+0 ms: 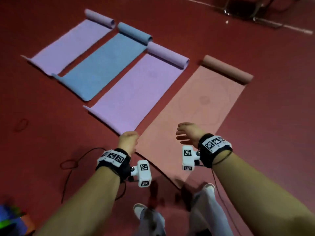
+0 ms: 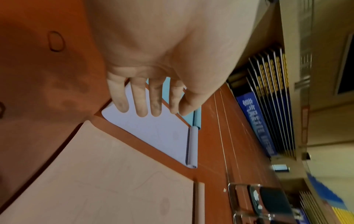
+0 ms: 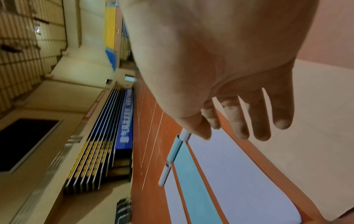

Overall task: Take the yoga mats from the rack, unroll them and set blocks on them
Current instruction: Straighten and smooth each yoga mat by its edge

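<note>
Pink foam, the nearest mat: the pink mat (image 1: 192,116) lies unrolled on the red floor (image 1: 51,133), directly under and ahead of both hands, its far end curled into a tight roll (image 1: 227,69) well beyond the fingertips. Risk 1, judged: that roll is springy and may creep back once blocks go on; the same applies to the rolled ends of the three mats off to the left of the left hand, namely the near purple mat (image 1: 134,92), the blue mat (image 1: 104,65) and the far purple mat (image 1: 68,45). Their near edges also lift slightly off the floor, so a block set close to an edge could tip. Risk 2, judged: a black cable (image 1: 75,162) loops on the floor just left of the left wrist and a second lead trails from the right wrist, either of which could snag a foot or drag a mat corner. Left hand (image 1: 128,141): empty, fingers straight and slightly apart in the wrist view, hovering over the gap between the near purple and pink mats. Right hand (image 1: 188,134): empty, fingers loosely spread above the pink mat's near half. No blocks on any mat; a blurred blue-green object (image 1: 10,220) sits behind and left of the left arm, identity unclear.
</note>
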`<action>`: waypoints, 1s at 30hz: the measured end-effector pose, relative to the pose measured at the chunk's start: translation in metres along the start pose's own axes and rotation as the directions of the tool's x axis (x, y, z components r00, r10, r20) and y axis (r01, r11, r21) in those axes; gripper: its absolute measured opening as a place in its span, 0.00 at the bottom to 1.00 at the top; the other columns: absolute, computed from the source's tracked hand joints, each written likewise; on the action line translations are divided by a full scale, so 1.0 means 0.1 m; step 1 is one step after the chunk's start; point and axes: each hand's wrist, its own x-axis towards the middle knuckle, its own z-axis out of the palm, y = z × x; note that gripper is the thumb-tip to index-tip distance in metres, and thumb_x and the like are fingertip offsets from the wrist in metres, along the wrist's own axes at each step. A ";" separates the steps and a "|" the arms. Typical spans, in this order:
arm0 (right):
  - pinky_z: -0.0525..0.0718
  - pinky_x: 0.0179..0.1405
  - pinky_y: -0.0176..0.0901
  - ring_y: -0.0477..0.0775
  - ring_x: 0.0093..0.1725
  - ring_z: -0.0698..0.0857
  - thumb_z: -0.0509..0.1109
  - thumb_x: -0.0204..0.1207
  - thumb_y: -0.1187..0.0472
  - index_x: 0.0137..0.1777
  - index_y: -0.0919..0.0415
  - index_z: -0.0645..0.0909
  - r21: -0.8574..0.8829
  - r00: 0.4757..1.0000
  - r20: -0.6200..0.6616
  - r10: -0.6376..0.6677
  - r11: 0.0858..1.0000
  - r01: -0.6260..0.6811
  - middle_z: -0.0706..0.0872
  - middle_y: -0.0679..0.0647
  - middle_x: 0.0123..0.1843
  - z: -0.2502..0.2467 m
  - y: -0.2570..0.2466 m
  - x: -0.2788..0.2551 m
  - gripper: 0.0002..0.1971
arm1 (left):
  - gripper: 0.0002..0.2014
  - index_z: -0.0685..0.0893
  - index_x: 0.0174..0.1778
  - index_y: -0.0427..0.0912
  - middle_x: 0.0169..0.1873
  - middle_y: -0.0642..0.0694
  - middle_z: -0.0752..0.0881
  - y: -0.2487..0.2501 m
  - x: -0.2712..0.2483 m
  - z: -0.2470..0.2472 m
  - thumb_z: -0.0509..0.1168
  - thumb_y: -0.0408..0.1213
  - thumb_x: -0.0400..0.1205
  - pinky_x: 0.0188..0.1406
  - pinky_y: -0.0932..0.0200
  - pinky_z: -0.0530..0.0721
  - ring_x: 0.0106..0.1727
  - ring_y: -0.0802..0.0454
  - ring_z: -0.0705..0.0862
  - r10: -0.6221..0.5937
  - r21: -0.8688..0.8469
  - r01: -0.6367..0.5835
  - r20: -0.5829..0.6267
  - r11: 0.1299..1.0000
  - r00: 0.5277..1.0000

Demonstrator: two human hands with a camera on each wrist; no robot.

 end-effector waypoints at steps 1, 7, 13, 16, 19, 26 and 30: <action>0.78 0.40 0.46 0.60 0.41 0.83 0.65 0.82 0.64 0.61 0.56 0.77 0.022 0.999 -0.028 0.017 1.000 -0.016 0.84 0.58 0.46 0.00 0.10 -0.01 0.09 | 0.08 0.83 0.53 0.47 0.46 0.43 0.83 -0.03 0.06 0.02 0.64 0.31 0.82 0.43 0.55 0.76 0.48 0.47 0.80 -0.009 0.049 0.007 0.037 0.999 0.999; 0.78 0.36 0.45 0.57 0.40 0.83 0.65 0.82 0.64 0.60 0.56 0.77 0.128 0.988 -0.117 0.101 0.988 -0.085 0.84 0.57 0.45 -0.06 0.74 0.30 0.09 | 0.06 0.83 0.50 0.49 0.49 0.43 0.85 -0.42 0.50 0.32 0.65 0.32 0.83 0.54 0.50 0.79 0.52 0.46 0.83 -0.053 0.182 0.029 0.131 0.983 0.990; 0.77 0.35 0.43 0.56 0.38 0.82 0.64 0.82 0.65 0.60 0.57 0.78 0.133 0.972 -0.107 0.209 0.972 -0.194 0.83 0.56 0.44 -0.15 1.62 0.91 0.09 | 0.07 0.82 0.52 0.48 0.42 0.49 0.83 -1.33 1.00 0.68 0.64 0.32 0.84 0.50 0.53 0.80 0.45 0.51 0.82 -0.122 0.261 0.097 0.078 0.960 0.990; 0.75 0.35 0.43 0.56 0.35 0.80 0.61 0.82 0.68 0.48 0.58 0.79 0.128 0.962 -0.100 0.255 0.962 -0.242 0.81 0.58 0.42 -0.16 2.06 1.22 0.07 | 0.06 0.81 0.46 0.49 0.39 0.49 0.81 -1.83 1.24 0.85 0.65 0.33 0.85 0.39 0.58 0.76 0.40 0.54 0.79 -0.152 0.323 0.122 0.068 0.938 0.986; 0.76 0.35 0.42 0.56 0.35 0.81 0.61 0.82 0.69 0.46 0.57 0.78 0.153 0.950 -0.101 0.294 0.949 -0.277 0.81 0.58 0.41 -0.13 2.52 1.55 0.08 | 0.05 0.82 0.50 0.48 0.46 0.44 0.83 -2.31 1.50 0.99 0.65 0.33 0.84 0.37 0.57 0.77 0.47 0.48 0.81 -0.183 0.379 0.148 0.056 0.914 0.982; 0.75 0.34 0.41 0.58 0.38 0.80 0.59 0.83 0.69 0.51 0.59 0.78 0.198 0.923 -0.082 0.376 0.914 -0.355 0.81 0.60 0.44 0.11 3.68 2.34 0.07 | 0.10 0.83 0.60 0.44 0.51 0.43 0.85 -3.35 2.22 1.22 0.65 0.31 0.84 0.39 0.55 0.80 0.51 0.47 0.82 -0.183 0.481 0.117 0.093 0.869 0.979; 0.77 0.36 0.42 0.58 0.37 0.82 0.60 0.82 0.70 0.65 0.60 0.77 0.187 0.905 -0.095 0.415 0.900 -0.393 0.83 0.60 0.44 0.36 4.34 2.87 0.14 | 0.11 0.85 0.60 0.45 0.57 0.44 0.87 -3.98 2.69 1.31 0.67 0.32 0.83 0.63 0.46 0.84 0.60 0.47 0.86 -0.178 0.517 0.085 0.134 0.852 0.975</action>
